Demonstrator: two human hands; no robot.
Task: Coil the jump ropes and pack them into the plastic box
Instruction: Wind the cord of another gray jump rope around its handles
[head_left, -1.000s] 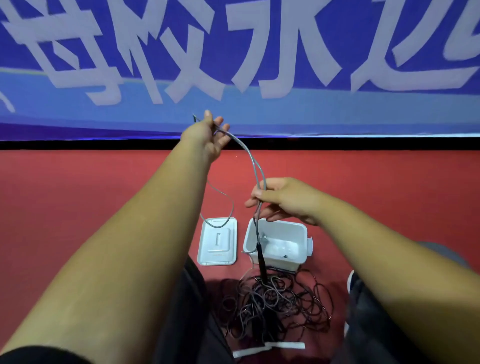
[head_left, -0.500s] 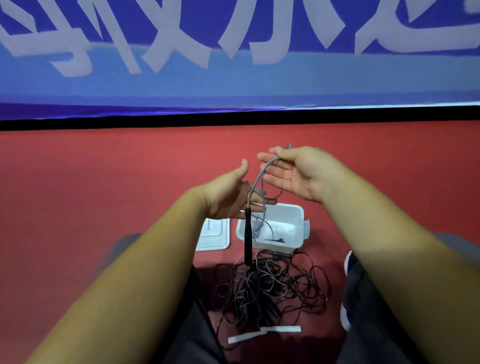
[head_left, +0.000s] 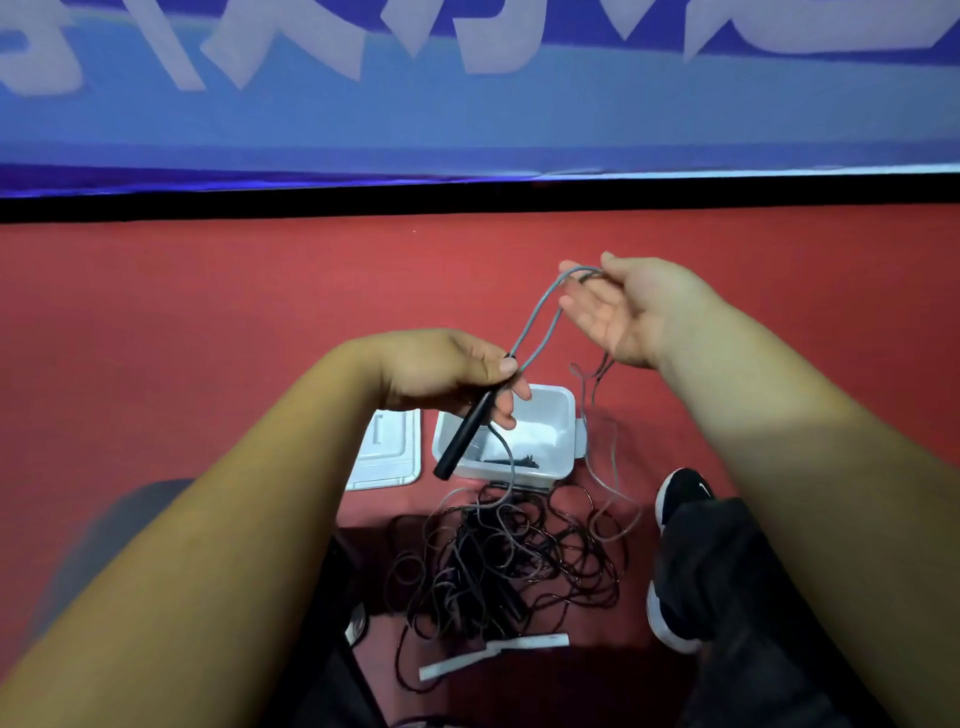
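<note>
My left forearm (head_left: 270, 483) hides part of the lid (head_left: 387, 460), and I cannot make out the small dark thing (head_left: 515, 460) in the plastic box (head_left: 565, 415).

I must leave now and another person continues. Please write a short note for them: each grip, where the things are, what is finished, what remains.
Left grip: holds the black handle, tilted.
Right grip: open; the grey rope runs from the handle, lies over its fingers and hangs to the floor.
Plastic box: open on the floor, lid beside it at its left; only something small and dark inside.
Tangled rope pile: on the floor, nearer than the box.
Done: one loop started, no coil seen in the box.
To do: coil this rope, then the pile, pack all.
</note>
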